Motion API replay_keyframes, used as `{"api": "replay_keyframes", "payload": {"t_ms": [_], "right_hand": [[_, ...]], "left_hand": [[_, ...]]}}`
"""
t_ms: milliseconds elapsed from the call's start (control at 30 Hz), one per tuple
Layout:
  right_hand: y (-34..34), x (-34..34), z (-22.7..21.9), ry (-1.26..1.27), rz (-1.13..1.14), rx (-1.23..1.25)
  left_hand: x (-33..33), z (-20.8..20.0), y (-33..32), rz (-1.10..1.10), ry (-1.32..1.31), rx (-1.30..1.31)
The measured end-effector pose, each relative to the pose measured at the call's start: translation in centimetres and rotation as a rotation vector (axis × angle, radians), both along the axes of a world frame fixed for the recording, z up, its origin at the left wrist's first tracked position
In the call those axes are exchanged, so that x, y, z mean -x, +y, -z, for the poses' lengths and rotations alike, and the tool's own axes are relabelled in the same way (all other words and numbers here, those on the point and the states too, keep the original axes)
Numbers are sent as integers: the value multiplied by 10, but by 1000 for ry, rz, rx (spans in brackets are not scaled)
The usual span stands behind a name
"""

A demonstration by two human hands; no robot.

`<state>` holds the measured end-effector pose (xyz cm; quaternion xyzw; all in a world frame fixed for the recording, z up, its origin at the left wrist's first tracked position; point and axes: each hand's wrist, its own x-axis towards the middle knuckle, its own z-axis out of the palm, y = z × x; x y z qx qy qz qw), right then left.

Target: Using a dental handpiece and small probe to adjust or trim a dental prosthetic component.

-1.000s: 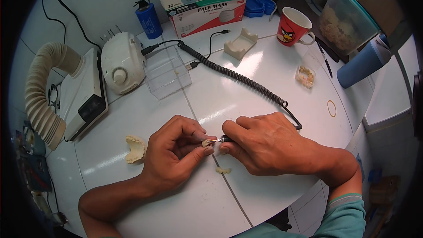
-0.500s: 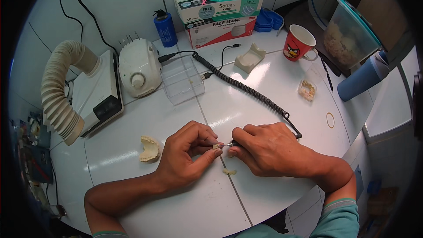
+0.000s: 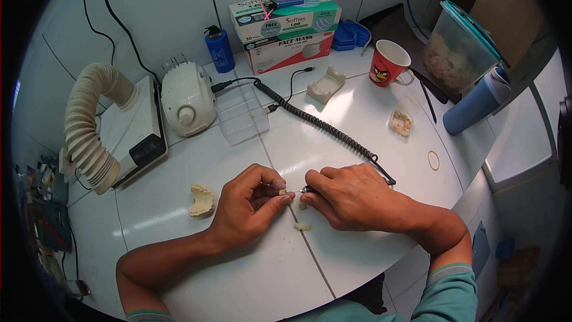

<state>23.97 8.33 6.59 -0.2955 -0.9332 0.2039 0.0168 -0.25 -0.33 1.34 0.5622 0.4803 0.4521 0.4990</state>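
My left hand [image 3: 245, 207] pinches a small cream dental piece [image 3: 283, 192] between thumb and fingers. Opposite it, my right hand [image 3: 360, 198] grips a dark rotary handpiece [image 3: 308, 189], its body mostly hidden by the fingers. The handpiece's thin metal bit points left at the piece; whether it touches cannot be made out. A cream dental arch model [image 3: 202, 200] lies left of my left hand. On the white table between and below my hands rest a curved yellowish piece [image 3: 302, 226] and a smaller bit [image 3: 302, 206].
A coiled black cord [image 3: 322, 124] runs from the white control unit [image 3: 187, 101] to the right. Left stands a dust extractor with a ribbed hose [image 3: 89, 125]. Behind are a clear tray [image 3: 241, 122], mask boxes [image 3: 289, 45], a red mug [image 3: 388, 65] and a blue bottle [image 3: 476, 104].
The view has shifted a little, so the table things sit farther left in the picture. Both hands keep their grips, with the bit still directed at the small piece.
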Motion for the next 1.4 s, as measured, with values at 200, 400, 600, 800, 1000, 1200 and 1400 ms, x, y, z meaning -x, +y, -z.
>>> {"api": "replay_keyframes", "payload": {"t_ms": [200,400,600,800,1000,1200,1400], "right_hand": [[4,-2,4,48,0,-16],[6,-3,2,49,-8,-22],[2,-2,2,24,0,-2],[2,-1,5,35,-9,-10],[0,-2,6,55,-22,-20],[2,-3,5,57,-14,-11],[3,-4,4,59,-15,-14]], "left_hand": [[0,1,5,12,-40,9],[0,5,6,21,-64,-2],[0,8,5,30,-61,-11],[1,3,2,18,11,-4],[1,1,2,13,17,0],[0,3,3,16,8,0],[-2,3,4,12,-12,-15]]}}
